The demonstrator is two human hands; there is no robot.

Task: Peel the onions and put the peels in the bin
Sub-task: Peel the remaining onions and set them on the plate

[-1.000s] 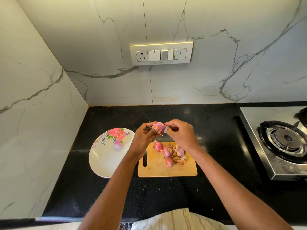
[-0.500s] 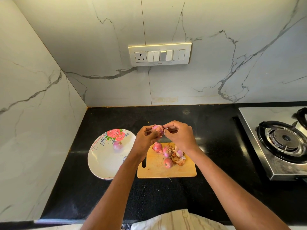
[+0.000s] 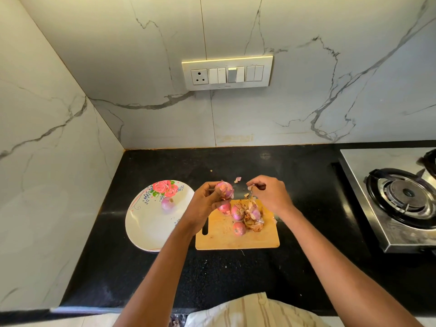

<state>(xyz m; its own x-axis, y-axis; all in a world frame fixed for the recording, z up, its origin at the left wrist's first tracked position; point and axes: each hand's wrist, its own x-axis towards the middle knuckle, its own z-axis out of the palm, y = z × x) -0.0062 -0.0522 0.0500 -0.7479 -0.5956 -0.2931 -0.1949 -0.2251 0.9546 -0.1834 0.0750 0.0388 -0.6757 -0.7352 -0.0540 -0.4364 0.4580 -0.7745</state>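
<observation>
My left hand (image 3: 205,201) grips a small red onion (image 3: 225,190) above the far left corner of the wooden cutting board (image 3: 224,239). My right hand (image 3: 271,194) is a little to the right of it and pinches a thin strip of peel (image 3: 252,189). A loose peel scrap (image 3: 237,179) shows between the hands. On the board lie three more red onions (image 3: 238,228) and a heap of dry peels (image 3: 253,221). One peeled onion (image 3: 167,204) rests on the white flowered plate (image 3: 146,230) to the left.
The black countertop (image 3: 236,274) ends at marble walls behind and to the left. A steel gas stove (image 3: 401,199) fills the right side. A switch panel (image 3: 227,73) is on the back wall. No bin is in view.
My hands have come apart: the right hand moved right, away from the onion, pulling off a strip of peel, and a scrap has come loose between them.
</observation>
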